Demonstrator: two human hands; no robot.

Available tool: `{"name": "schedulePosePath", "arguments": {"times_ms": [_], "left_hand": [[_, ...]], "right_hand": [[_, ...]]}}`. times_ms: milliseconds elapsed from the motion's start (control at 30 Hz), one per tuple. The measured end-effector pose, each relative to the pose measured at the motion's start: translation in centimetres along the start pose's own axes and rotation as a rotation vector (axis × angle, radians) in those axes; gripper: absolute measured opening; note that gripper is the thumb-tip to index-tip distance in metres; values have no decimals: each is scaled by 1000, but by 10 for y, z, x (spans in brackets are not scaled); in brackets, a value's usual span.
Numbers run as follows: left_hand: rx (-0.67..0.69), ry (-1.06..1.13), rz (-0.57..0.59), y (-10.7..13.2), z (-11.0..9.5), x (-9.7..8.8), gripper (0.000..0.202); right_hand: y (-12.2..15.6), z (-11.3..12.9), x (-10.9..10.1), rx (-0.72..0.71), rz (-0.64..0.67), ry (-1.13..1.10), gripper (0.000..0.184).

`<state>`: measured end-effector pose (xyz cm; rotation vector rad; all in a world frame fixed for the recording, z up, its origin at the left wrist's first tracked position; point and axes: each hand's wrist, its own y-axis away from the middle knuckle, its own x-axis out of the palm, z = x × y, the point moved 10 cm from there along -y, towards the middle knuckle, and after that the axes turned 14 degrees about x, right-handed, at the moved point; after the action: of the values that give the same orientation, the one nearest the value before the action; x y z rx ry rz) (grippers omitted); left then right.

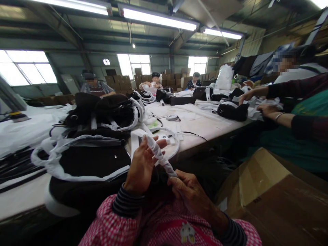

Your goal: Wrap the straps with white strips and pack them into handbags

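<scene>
My left hand [141,164] and my right hand [188,191] both grip a bag strap wrapped in white paper [160,155], held up in front of my chest. The left hand's fingers curl round the upper part of the strap; the right hand pinches its lower end. Just beyond my hands lies a black handbag [94,160] with white paper wrapped round its handles, at the near edge of the white table [205,126]. A stack of more black bags [102,109] stands behind it.
An open cardboard box [276,194] stands at my right. A co-worker's arms [276,102] reach over a black bag [233,111] at the table's right side. A tape roll [171,117] lies mid-table. Other people sit at the far end.
</scene>
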<state>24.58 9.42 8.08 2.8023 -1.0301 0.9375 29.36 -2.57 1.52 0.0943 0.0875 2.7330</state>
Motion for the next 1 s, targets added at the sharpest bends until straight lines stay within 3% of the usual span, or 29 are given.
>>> {"name": "schedulePosePath", "arguments": {"times_ms": [133, 267, 400, 533, 600, 733, 1000], "left_hand": [[45, -37, -27, -10, -10, -3, 31], [75, -126, 47, 4, 13, 4, 33], [28, -119, 12, 14, 25, 1, 29], [76, -41, -54, 1, -1, 5, 22], [97, 26, -72, -10, -16, 11, 28], [105, 128, -157, -31, -34, 15, 35], [72, 219, -142, -59, -42, 21, 41]], "right_hand": [[4, -7, -3, 10, -27, -22, 42], [2, 6, -4, -12, -57, -9, 43], [-3, 14, -1, -19, 10, -46, 42], [6, 9, 1, -25, 164, -104, 48], [11, 3, -10, -27, 122, -93, 51], [11, -4, -22, -33, 42, -41, 40], [-8, 13, 0, -59, 36, -38, 45]]}}
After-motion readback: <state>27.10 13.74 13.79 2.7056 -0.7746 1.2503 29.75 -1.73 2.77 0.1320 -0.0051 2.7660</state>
